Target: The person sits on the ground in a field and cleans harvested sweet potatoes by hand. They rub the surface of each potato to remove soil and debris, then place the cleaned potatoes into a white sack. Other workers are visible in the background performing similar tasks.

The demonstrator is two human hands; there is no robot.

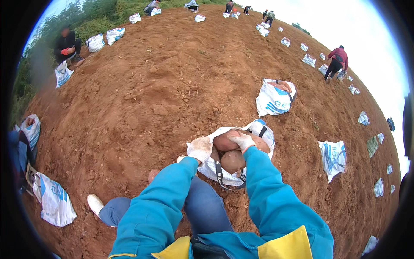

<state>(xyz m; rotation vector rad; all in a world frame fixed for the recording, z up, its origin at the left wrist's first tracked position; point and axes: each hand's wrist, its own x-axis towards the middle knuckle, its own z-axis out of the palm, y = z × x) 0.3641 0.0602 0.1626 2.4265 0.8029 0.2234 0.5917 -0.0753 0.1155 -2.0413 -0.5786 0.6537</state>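
Note:
Right in front of me stands a white woven sack [223, 174] with black straps, its mouth wide and filled with large sweet potatoes. My left hand [200, 149], in a soiled white knit glove, grips the left side of the sack's rim. My right hand [243, 141], gloved alike, grasps a reddish sweet potato [223, 141] at the top of the sack; its fingertips are partly hidden. Below that hand lies a rounder brownish sweet potato [233, 162]. Another sweet potato [261, 144] rests against the right inner wall.
A filled sack [275, 98] stands ahead; another sack [332, 159] is to the right. A loose sweet potato [153, 174] lies by my left leg. More sacks and several people, including one squatting person [67, 47], are spread over the reddish soil [139, 106].

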